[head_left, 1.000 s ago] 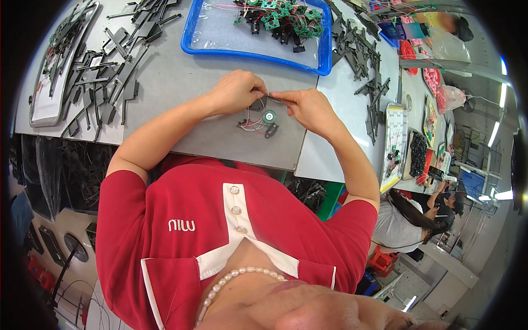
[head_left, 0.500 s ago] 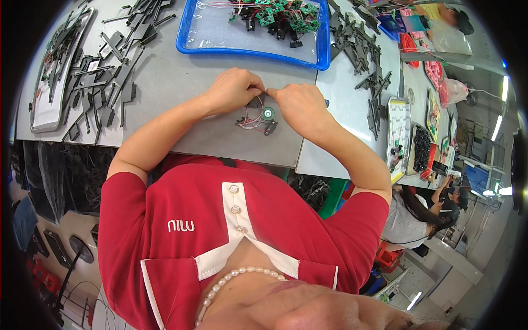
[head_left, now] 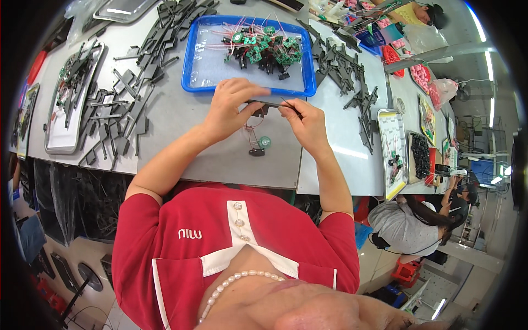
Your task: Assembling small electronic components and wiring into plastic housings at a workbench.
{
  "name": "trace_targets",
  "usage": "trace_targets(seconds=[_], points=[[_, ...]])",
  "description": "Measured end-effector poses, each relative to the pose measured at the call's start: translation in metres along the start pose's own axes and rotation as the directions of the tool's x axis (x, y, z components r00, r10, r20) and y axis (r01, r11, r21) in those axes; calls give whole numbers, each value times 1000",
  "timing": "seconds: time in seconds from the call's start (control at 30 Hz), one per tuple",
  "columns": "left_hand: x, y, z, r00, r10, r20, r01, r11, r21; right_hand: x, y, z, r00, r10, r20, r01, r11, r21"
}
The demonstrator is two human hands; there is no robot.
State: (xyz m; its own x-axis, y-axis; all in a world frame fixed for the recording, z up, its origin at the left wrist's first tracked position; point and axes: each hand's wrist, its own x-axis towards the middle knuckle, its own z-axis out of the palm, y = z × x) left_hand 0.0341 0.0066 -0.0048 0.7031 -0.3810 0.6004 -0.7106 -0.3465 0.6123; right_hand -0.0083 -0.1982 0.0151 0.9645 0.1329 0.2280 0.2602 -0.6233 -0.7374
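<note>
My left hand (head_left: 231, 107) is closed on a dark plastic part (head_left: 258, 110) with a long narrow bar, its thumb below and its raised fingers blurred. At the right end of that part, my right hand (head_left: 305, 124) pinches a thin, dark, pointed tool (head_left: 290, 105); its exact kind is unclear. Thin red and white wires hang under the part. They lead to a small round green board (head_left: 264, 142) and a small black block (head_left: 256, 152) lying on the grey table (head_left: 220, 159). My fingers partly hide the part.
A blue tray (head_left: 190, 88) of green circuit boards with wires stands just beyond my hands. Loose dark plastic parts lie in heaps left (head_left: 115, 118) and right (head_left: 352, 77). White trays (head_left: 58, 146) hold more pieces. A co-worker in grey (head_left: 404, 225) sits at the right.
The dark plastic part now shows between my hands, raised toward the blue tray. My left fingers have opened upward, and the thin tool shows in my right hand. The view has shifted.
</note>
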Motion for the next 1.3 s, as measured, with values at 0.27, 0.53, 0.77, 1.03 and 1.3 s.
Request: trace_targets(seconds=[0.27, 0.53, 0.77, 1.03, 1.3], points=[[0, -13, 11, 798, -367, 478, 487, -74, -870, -1, -4, 14, 958, 34, -284, 36, 970, 238], [0, 13, 20, 843, -517, 151, 498, 644, -581, 1, 0, 13, 891, 1, -454, 80, 984, 159], [3, 19, 23, 979, 41, -199, -25, 996, 84, -1, 1, 13, 867, -15, -498, 103, 984, 149], [8, 13, 28, 948, 225, -225, -155, 944, 292, -2, -5, 17, 849, 14, -528, 102, 976, 191], [12, 7, 35, 966, -61, -252, 46, 997, -66, -4, -6, 14, 885, 264, -384, -36, 859, 510]])
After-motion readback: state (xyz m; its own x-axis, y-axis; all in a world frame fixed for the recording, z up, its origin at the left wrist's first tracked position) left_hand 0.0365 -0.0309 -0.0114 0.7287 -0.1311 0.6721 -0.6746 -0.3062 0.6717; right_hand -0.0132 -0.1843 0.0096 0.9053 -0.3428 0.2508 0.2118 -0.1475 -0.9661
